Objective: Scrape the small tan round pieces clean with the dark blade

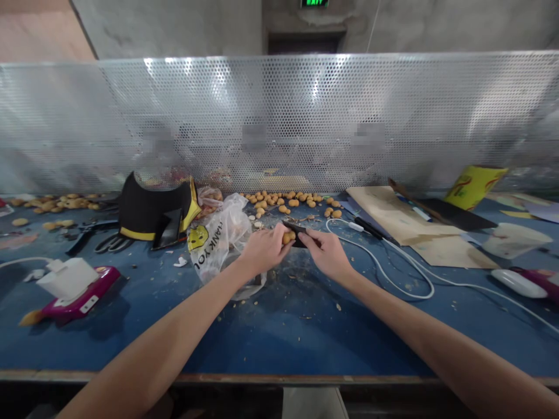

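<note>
Blue table [279, 337], held peanut [288, 237], axis roughly crosswise

A head-mounted camera supplies the view. It looks from above the near side of the blue table [271, 343], facing forward and tilted downward across the surface. The left forearm [174, 337] and right forearm [414, 331] enter at the bottom; the left hand [265, 250] and right hand [323, 253] appear close, near frame centre. A perforated panel [271, 99] spans the view beyond, with the grey wall [183, 29] and exit sign [314, 3] farthest.
</note>
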`<state>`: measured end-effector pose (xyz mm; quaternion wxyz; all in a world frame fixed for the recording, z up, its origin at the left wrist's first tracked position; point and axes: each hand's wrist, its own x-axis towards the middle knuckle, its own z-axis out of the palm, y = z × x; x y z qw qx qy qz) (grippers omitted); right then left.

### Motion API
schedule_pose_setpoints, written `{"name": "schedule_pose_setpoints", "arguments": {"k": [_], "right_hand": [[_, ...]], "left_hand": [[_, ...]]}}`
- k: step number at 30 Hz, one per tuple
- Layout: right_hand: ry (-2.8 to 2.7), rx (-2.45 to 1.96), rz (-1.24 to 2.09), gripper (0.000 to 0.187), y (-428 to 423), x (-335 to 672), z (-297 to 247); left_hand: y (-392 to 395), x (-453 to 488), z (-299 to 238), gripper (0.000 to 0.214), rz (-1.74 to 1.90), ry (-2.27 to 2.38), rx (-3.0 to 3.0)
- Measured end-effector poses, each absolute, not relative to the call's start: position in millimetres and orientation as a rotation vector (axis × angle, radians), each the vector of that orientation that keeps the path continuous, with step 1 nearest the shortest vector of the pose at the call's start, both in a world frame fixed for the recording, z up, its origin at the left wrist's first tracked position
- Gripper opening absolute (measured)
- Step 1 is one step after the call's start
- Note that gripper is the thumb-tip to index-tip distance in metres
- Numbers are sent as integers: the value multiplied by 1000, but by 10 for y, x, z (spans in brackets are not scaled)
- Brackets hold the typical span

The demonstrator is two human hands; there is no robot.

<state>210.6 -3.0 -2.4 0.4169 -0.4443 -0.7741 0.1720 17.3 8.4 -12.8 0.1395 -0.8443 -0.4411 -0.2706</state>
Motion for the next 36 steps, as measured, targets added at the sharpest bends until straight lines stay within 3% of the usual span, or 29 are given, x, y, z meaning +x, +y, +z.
{"name": "schedule_pose_setpoints", "arguments": {"k": [36], "right_hand": [[-1886, -1238, 266, 40, 73, 2124, -84]], "left_hand": [[-48, 282, -43, 27, -503, -1441, -2501]]}}
